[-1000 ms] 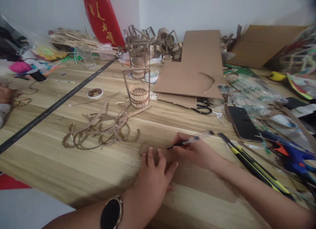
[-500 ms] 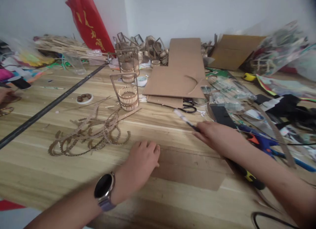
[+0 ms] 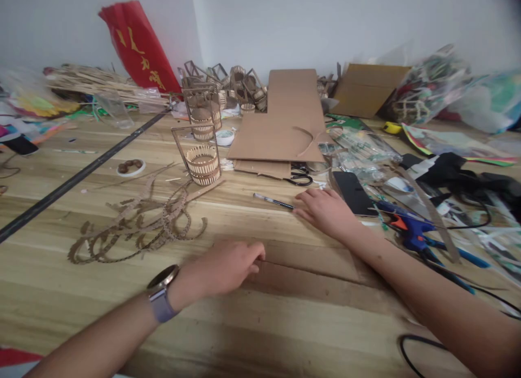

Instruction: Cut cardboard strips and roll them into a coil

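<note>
My left hand (image 3: 228, 265), a watch on its wrist, has its fingers curled round the left edge of a flat brown cardboard piece (image 3: 321, 275) on the wooden table. That edge looks slightly raised, with a dark shadow under it. My right hand (image 3: 325, 210) lies flat and open on the table further back. Its fingertips are at the near end of a black and clear pen (image 3: 272, 200), which rests on the wood.
Curved toothed cardboard offcuts (image 3: 138, 228) lie to the left, with a small cardboard basket in a frame (image 3: 201, 162) behind them. Behind the pen are a large cardboard sheet (image 3: 285, 128) and scissors (image 3: 302, 178). A phone (image 3: 355, 193), blue glue gun (image 3: 411, 231) and clutter fill the right. A black cable (image 3: 407, 348) loops near the front.
My right hand carried the pen away from the cardboard piece and laid it on the table further back. My left hand went from pressing flat on the piece to curling at its left edge.
</note>
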Tool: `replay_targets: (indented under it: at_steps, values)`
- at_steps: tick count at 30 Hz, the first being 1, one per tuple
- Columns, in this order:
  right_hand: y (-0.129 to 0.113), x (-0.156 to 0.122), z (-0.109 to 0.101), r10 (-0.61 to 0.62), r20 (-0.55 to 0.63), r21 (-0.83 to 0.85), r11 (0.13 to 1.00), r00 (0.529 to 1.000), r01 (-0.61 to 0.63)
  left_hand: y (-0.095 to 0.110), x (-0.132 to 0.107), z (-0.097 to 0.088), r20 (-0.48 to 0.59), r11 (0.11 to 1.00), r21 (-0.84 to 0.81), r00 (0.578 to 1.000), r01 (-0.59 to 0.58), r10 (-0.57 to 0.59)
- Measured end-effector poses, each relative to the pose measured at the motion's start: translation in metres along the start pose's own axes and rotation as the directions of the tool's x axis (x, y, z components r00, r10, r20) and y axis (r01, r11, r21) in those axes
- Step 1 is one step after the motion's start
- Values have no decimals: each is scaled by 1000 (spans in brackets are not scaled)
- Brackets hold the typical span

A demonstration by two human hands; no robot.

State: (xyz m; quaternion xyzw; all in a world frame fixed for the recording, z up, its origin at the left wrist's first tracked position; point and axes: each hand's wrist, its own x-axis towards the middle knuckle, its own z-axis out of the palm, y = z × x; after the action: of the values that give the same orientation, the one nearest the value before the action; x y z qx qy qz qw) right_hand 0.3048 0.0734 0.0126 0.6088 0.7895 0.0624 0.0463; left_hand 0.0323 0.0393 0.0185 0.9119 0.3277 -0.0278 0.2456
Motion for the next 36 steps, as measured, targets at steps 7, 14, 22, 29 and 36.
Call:
replay_targets:
  at_steps: [7,14,22,29,36]
  values:
    - [54,-40,-15,192,-19,111,976,981,-189,-26,29,-28,-257,998,35,965,54,-44]
    - [76,-82,-11,344,121,174,916,931,-361,-16,24,8,-311,946,304,928,-109,206]
    - [58,-96,18,381,192,253,871,904,-421,10,18,24,-46,958,258,988,-128,145]
    - [50,-134,-12,415,383,675,484,825,-557,8,0,25,-9,950,256,983,-177,185]
    - [-30,-109,-13,265,499,829,-422,825,-366,-5,-10,45,-87,958,213,973,-193,215]
